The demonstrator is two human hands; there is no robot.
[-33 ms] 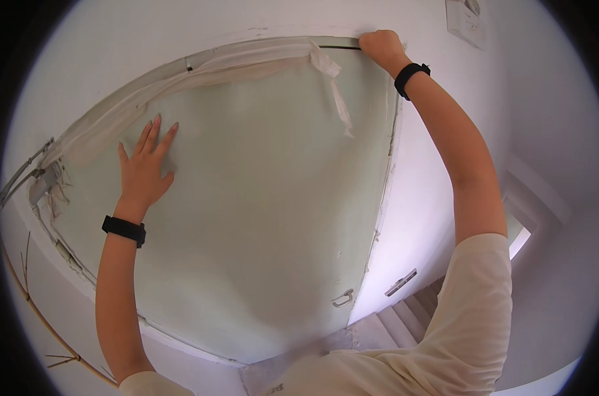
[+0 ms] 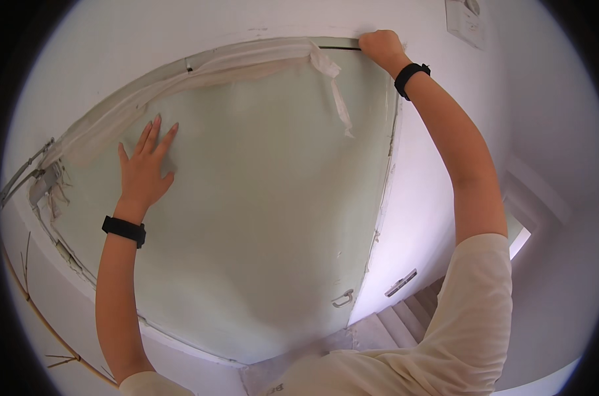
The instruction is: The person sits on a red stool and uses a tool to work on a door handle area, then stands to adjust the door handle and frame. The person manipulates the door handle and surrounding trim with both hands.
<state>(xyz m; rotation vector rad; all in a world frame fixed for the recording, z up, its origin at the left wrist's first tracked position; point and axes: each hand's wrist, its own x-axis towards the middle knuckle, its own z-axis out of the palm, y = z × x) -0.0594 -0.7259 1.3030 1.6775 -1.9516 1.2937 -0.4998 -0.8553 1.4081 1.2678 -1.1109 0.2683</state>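
Observation:
A large pale green door [image 2: 247,185] fills the middle of the head view. My left hand [image 2: 143,171] rests on its upper left part, fingers spread and holding nothing. At the door's top right corner my right hand [image 2: 382,47] is closed in a fist against the frame's top edge [image 2: 339,43]. What its fingers grip, if anything, is hidden. A crumpled whitish strip of thin film [image 2: 247,65] runs along the top of the door. Its loose end [image 2: 340,105] dangles left of my right hand, apart from it. Each wrist wears a black band.
A metal door-closer arm [image 2: 22,168] juts out at the far left, above a thin bare branch [image 2: 55,340]. Low on the door is a handle [image 2: 343,299]. Stairs [image 2: 408,317] lie at lower right, below a metal plate [image 2: 401,282]. A white box [image 2: 464,23] hangs at upper right.

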